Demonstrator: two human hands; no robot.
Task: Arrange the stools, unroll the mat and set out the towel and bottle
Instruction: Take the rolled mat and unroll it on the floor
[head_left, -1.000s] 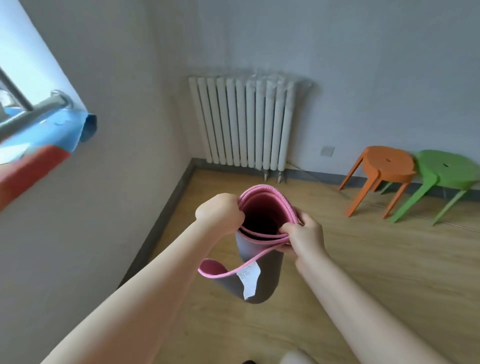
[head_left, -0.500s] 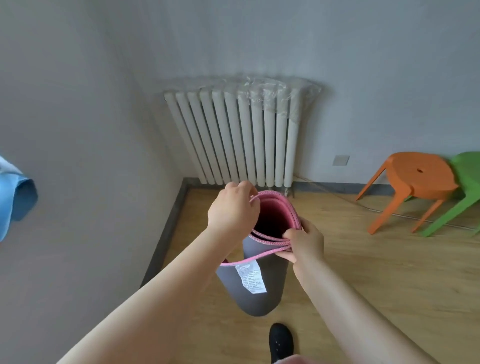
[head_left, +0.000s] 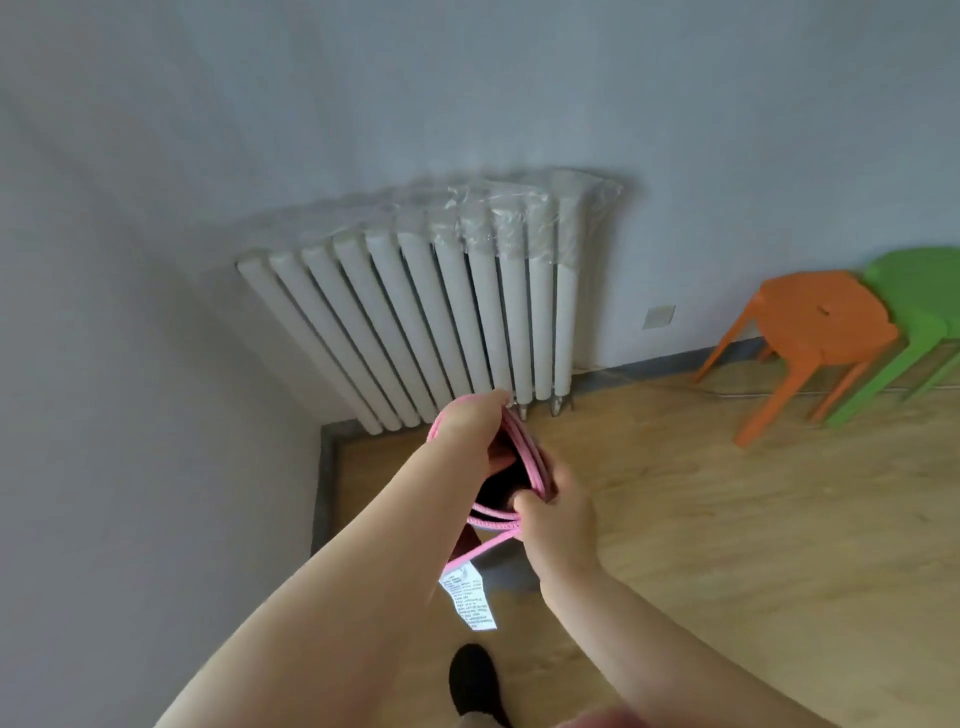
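Note:
A rolled mat (head_left: 524, 457), grey outside with a pink edge, stands upright on end in front of me, its open top toward the camera. My left hand (head_left: 470, 423) grips the far left rim of the roll. On the near right rim my right hand (head_left: 558, 514) pinches the pink edge. A white label (head_left: 467, 597) hangs from a loose pink flap below my hands. An orange stool (head_left: 815, 327) and a green stool (head_left: 919, 296) stand side by side at the wall on the right. Towel and bottle are not in view.
A white radiator (head_left: 441, 306), partly wrapped in plastic film, stands against the far wall in the corner. A grey wall closes the left side. My dark shoe (head_left: 475, 680) is on the wooden floor (head_left: 727, 519) below the mat.
The view has tilted and swung right, so the blue object at the left left the frame. The mat has drawn closer to the corner, both hands still on its top rim.

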